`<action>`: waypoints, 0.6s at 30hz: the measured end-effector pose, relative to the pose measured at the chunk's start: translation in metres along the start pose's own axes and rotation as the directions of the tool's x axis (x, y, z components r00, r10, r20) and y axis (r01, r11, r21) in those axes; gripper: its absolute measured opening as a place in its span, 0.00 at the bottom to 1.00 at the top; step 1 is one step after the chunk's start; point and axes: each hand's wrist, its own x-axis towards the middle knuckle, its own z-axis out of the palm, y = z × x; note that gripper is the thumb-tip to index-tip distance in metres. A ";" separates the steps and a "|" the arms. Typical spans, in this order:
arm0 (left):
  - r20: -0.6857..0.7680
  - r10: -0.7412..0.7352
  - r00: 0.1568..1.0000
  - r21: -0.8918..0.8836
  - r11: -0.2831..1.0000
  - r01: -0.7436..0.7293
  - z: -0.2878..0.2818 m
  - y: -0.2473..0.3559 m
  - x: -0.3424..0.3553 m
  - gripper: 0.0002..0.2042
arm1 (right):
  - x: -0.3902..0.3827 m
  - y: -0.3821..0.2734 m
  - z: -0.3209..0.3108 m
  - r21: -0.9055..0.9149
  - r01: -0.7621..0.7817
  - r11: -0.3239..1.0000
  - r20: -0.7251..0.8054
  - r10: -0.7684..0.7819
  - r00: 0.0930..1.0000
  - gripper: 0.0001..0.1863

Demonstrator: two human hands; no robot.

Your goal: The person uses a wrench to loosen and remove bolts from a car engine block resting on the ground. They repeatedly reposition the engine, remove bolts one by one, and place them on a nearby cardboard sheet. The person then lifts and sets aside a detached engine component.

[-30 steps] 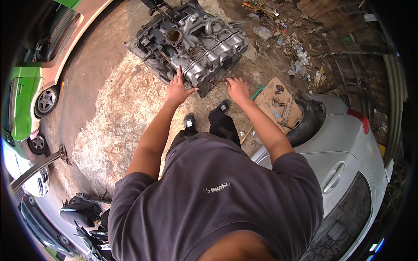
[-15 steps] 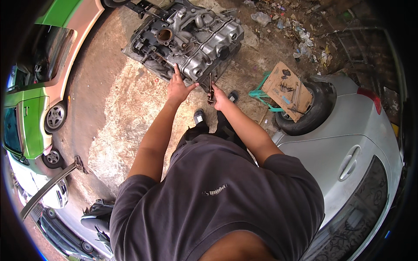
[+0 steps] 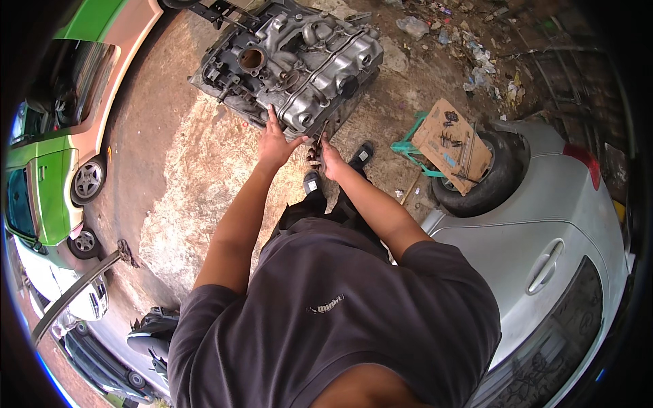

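A metal engine with a valve cover and a round brown-rimmed opening stands at the top. My left hand rests on its near left edge, fingers apart and pointing up the cover. Just right of it, my right hand is closed around a thin metal tool at the engine's near corner. The tool points up toward the engine; its head is too small to make out. My feet show beneath the right hand.
At right a cardboard board with metal parts lies beside a green stool, near a tyre and silver car. Green car at left, bent pole lower left, litter upper right.
My right hand has moved left and down, closer to my left hand, and the tool has swung from horizontal to roughly upright. My left hand stays at the engine's edge.
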 end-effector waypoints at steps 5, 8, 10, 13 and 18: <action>0.095 -0.070 0.993 0.000 0.998 0.070 -0.002 0.001 0.000 0.65 | 0.049 0.012 -0.036 -0.262 0.209 0.942 -0.062 -0.233 0.971 0.41; 0.077 -0.060 0.995 0.030 0.998 0.058 -0.002 0.003 0.000 0.65 | 0.069 -0.003 -0.062 -0.591 0.426 0.686 0.009 -0.522 0.853 0.40; 0.061 -0.051 0.997 0.030 0.998 0.049 -0.002 0.004 0.000 0.65 | 0.064 -0.030 -0.078 -0.784 0.403 0.473 0.098 -0.545 0.833 0.37; 0.079 -0.072 0.994 0.040 0.997 0.069 -0.002 0.005 0.001 0.66 | 0.043 -0.091 -0.089 -0.924 0.379 -0.050 0.339 -0.561 0.755 0.27; 0.099 -0.088 0.991 0.026 0.996 0.085 -0.002 0.005 0.001 0.66 | 0.003 -0.165 -0.077 -0.762 0.306 -0.570 0.590 -0.419 0.690 0.18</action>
